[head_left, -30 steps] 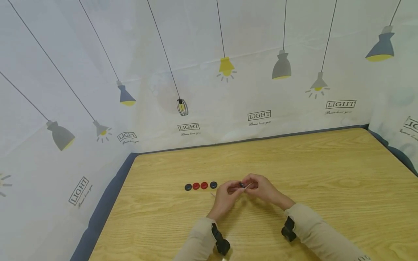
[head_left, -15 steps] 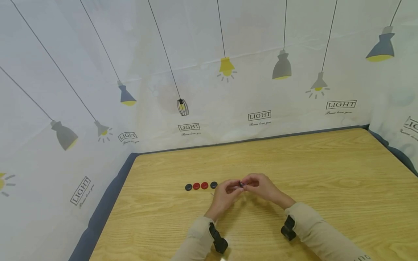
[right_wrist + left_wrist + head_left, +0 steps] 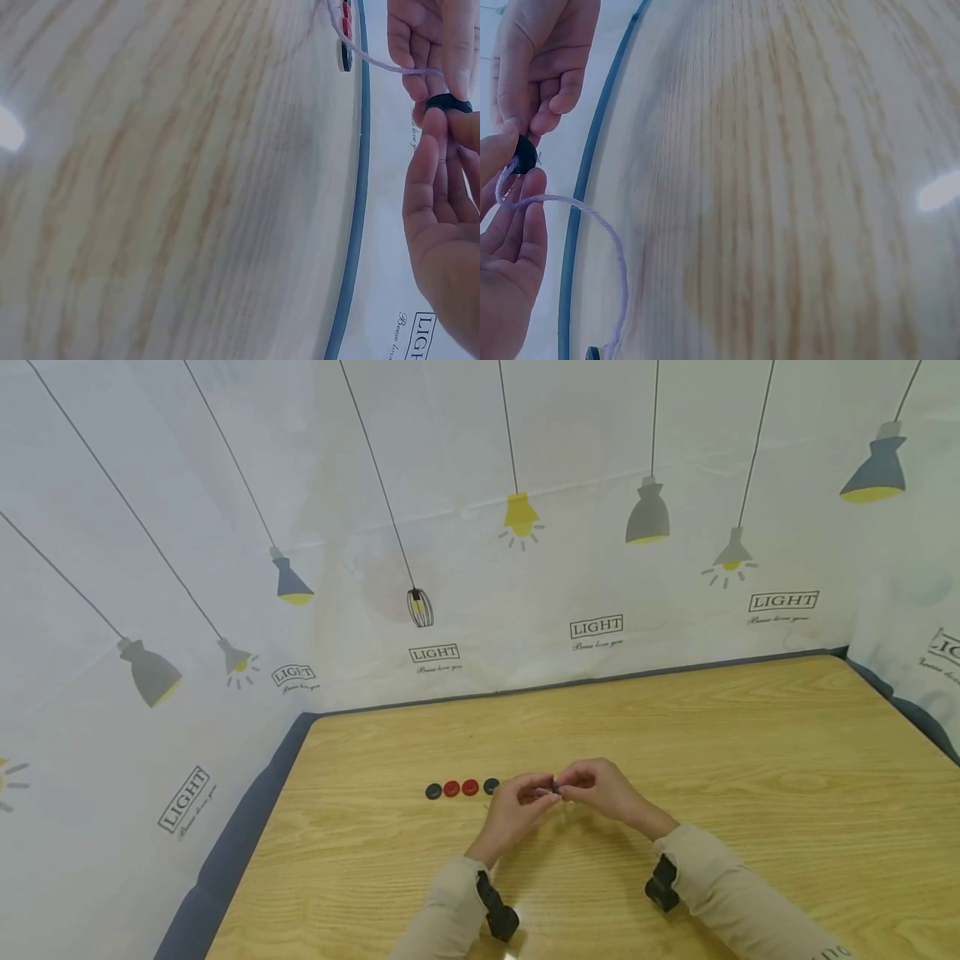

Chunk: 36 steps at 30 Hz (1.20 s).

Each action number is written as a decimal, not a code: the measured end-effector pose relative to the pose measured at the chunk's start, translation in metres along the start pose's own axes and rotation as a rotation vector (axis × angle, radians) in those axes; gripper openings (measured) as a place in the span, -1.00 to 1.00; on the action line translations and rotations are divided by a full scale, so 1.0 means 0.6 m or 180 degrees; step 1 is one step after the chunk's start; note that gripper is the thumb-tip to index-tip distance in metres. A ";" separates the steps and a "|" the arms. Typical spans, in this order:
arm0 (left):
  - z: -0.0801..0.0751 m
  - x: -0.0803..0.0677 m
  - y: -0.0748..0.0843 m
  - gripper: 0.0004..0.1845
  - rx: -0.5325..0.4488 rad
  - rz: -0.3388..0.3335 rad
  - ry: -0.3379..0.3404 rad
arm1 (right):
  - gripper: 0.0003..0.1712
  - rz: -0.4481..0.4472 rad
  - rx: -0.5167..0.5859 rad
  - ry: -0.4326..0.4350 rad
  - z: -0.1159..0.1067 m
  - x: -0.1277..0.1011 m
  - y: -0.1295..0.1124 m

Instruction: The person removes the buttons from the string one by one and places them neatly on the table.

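Between the fingertips of both hands is a small dark round button (image 3: 526, 156) with a pale purple cord (image 3: 621, 262) at it. My left hand (image 3: 517, 810) pinches the button between thumb and fingers, and the cord loops over those fingers and hangs toward the table. From the other side my right hand (image 3: 606, 789) pinches the same button (image 3: 448, 103), thumb against finger. A wisp of cord seems to poke out on the right hand's side. Fingers cover much of the button, so how the cord passes through it is hard to see.
A row of two red discs (image 3: 461, 787) between a dark disc (image 3: 433, 791) on the left and another dark disc (image 3: 491, 786) lies left of the hands on the wooden table (image 3: 675, 743). A wall sheet printed with lamps (image 3: 517, 514) stands behind the table's far edge.
A pale cord piece seen at the right fingertips a second ago no longer shows there. Both hands have drawn close on the button, and the left wrist has shifted slightly left.
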State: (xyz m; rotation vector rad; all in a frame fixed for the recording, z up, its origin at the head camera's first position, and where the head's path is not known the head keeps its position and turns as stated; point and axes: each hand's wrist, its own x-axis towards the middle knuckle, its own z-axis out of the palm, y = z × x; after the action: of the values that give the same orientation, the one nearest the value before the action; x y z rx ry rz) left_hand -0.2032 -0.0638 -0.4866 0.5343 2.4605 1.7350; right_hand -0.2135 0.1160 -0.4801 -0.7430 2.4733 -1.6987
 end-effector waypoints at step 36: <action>-0.024 -0.023 0.050 -0.68 0.0233 0.0011 -0.0225 | -0.84 0.0268 -0.0053 0.0289 -0.054 -0.037 0.026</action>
State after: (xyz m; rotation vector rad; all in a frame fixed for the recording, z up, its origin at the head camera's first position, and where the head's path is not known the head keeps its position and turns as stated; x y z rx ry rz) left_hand -0.1870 -0.0720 -0.4553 0.5964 2.4836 1.6035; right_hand -0.2092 0.1578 -0.4863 -0.5663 2.5414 -1.7217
